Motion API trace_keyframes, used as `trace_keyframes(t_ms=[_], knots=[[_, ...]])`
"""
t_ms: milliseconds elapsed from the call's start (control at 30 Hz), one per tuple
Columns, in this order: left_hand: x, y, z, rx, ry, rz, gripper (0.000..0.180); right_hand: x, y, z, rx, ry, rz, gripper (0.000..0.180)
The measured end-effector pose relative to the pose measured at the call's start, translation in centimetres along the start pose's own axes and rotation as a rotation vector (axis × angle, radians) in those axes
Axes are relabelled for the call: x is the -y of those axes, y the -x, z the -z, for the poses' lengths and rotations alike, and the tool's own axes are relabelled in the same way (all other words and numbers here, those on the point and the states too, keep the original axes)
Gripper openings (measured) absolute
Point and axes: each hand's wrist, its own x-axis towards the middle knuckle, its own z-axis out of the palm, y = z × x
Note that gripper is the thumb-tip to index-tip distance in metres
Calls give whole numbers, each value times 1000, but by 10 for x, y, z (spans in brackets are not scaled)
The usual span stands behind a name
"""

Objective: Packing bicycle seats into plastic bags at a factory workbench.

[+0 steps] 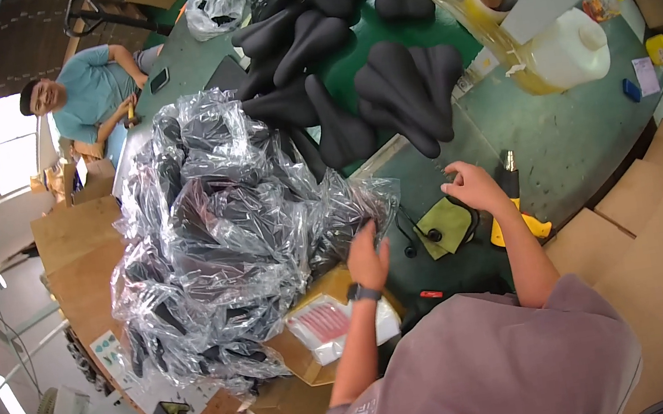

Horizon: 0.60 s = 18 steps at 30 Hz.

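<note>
My left hand (369,259), wearing a dark wristwatch (363,291), reaches to the edge of a pile of black bicycle saddles in clear plastic bags (223,222). Its fingers are stretched out against the nearest bagged saddle (357,206), thumb apart. Over the table, my right hand (473,185) has its thumb and fingers loosely bent and apart, holding nothing. Below it lies an olive cloth (446,227) with a black cord and small dark pieces on it. Beyond are several unbagged black saddles (395,84) on the green surface.
Right of my right arm lies a yellow heat gun (525,226). A cardboard box (307,363) holding plastic bags stands beside my left forearm. A white jug (572,50) stands at the right. A person in a blue shirt (90,88) sits across the table, near a phone (159,80).
</note>
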Motion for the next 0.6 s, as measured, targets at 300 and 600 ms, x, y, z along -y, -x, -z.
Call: trace_keyframes(t_ms=[300, 600], knots=[[107, -185, -50, -431, -413, 194, 83, 182, -102, 34, -203, 266, 446, 58], [109, -224, -79, -237, -80, 491, 72, 194, -345, 13, -145, 893, 251, 117]])
